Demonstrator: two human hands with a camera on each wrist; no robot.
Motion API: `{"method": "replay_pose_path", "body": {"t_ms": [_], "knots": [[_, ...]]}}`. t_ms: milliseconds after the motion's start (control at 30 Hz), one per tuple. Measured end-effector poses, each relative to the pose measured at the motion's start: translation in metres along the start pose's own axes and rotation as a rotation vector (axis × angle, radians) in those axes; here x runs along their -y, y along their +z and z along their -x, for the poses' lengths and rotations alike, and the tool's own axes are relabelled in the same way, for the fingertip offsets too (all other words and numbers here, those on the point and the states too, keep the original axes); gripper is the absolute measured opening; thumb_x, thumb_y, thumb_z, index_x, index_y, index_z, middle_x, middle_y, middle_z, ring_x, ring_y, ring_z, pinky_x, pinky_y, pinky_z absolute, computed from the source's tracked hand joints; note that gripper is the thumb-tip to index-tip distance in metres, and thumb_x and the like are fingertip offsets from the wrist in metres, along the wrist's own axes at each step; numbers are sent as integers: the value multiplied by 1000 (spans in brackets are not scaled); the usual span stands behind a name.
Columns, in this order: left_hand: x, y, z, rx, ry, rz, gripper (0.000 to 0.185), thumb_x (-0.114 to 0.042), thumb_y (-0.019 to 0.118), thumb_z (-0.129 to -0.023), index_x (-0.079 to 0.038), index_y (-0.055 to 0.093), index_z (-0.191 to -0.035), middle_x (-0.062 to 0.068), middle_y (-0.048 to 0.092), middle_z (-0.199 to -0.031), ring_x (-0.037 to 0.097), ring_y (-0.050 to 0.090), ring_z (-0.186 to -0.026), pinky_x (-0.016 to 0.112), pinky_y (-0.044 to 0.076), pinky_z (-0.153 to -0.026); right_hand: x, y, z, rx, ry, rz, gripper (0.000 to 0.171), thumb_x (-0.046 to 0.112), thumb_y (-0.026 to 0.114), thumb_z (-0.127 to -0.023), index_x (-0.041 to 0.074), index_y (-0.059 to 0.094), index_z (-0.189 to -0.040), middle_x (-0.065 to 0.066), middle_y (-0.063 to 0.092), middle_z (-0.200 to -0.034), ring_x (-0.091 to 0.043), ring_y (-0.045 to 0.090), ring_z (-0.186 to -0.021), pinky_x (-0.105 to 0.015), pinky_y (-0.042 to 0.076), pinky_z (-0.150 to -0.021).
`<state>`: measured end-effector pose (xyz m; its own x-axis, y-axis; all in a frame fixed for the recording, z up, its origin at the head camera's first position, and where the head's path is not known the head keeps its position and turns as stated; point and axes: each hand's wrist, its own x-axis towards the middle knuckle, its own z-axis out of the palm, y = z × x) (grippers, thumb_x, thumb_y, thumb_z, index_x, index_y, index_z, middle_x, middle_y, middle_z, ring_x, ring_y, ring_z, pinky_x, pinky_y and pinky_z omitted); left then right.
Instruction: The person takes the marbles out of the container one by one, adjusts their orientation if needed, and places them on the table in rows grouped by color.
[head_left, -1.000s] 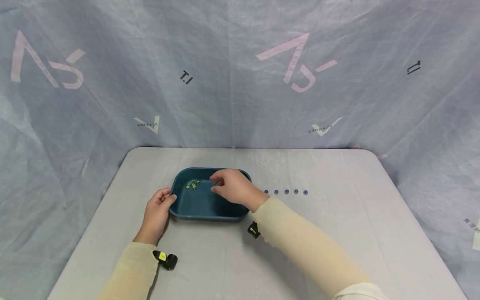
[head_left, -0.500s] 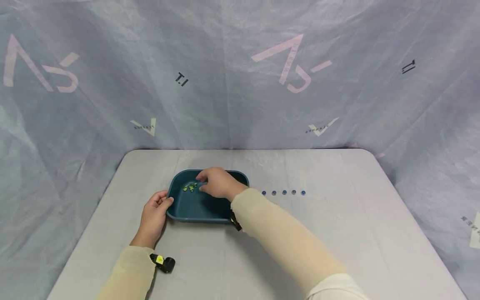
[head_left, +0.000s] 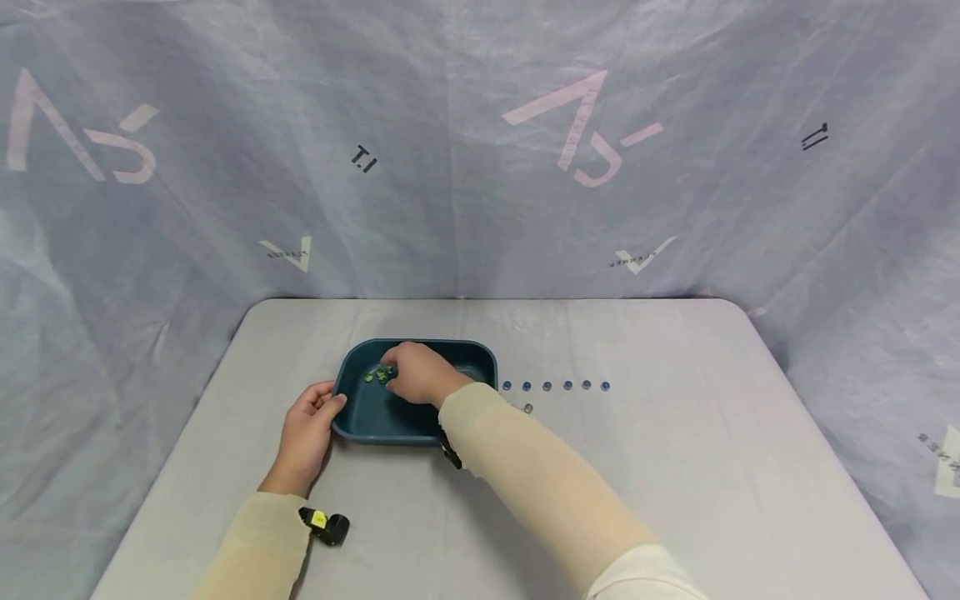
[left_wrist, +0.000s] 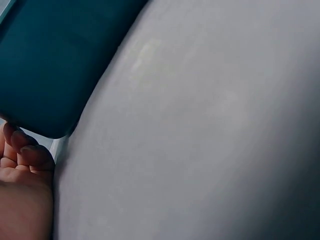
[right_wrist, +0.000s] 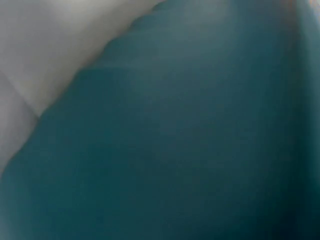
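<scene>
In the head view a dark teal rectangular tray (head_left: 363,417) lies on the table. My left hand (head_left: 306,433) grips its left side, thumb at the rim and fingers along the outside; the left wrist view shows the curled fingers (left_wrist: 31,152) beside the tray's corner (left_wrist: 55,115). Several small green glassy pieces (head_left: 369,377), like marbles, lie inside at the left. Over them my right hand (head_left: 422,375) reaches down, thumb and forefinger apart around the nearest ones. Whether it touches one is too small to tell. Only the blurred tray (right_wrist: 165,130) fills the right wrist view.
Right of the tray, several small blue glassy pieces (head_left: 567,385) form a row on the pale table (head_left: 675,467). A greyish piece (head_left: 528,408) lies in front of that row, close to my right sleeve (head_left: 525,467). A grey cloth backdrop (head_left: 457,167) stands behind the table.
My right hand has moved left and down inside the tray, to the green pieces. More of the blue row and the greyish piece now show from behind my arm. My left hand keeps its grip.
</scene>
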<state>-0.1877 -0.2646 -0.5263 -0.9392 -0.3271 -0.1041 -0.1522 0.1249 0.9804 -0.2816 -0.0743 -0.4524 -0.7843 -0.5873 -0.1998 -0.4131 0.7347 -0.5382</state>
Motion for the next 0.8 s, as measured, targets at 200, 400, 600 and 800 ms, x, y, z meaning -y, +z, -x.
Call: {"method": "replay_pose_path", "body": {"t_ms": [200,400,600,800], "knots": [[1,0,0,-7,3,-19,35,-21,62,-104,1,60,-131,13,65,-111,12,59,-95,20,48,-80,-6,9,-2,-47,-4,2,41,20,66,-103,13,61,-143,-1,60,-142,-16,57,-128,-31,47,-103],[2,0,-1,10,4,-10,36,-22,62,-104,1,60,-133,17,65,-116,13,60,-95,21,49,-79,-21,18,-7,-52,9,-11,41,20,67,-102,14,62,-143,-2,57,-145,-18,54,-133,-32,45,-106],[4,-1,-3,20,0,2,39,-22,62,-104,0,58,-136,20,63,-121,15,60,-98,21,49,-81,-25,19,-11,-54,3,4,39,18,66,-103,13,63,-142,-4,58,-144,-20,54,-132,-34,45,-106],[4,-1,-3,12,-10,-5,37,-21,62,-104,0,59,-135,20,63,-119,15,60,-97,21,48,-80,-22,20,-11,-37,-23,63,37,17,65,-103,12,64,-140,-6,59,-141,-20,55,-130,-32,44,-106]]}}
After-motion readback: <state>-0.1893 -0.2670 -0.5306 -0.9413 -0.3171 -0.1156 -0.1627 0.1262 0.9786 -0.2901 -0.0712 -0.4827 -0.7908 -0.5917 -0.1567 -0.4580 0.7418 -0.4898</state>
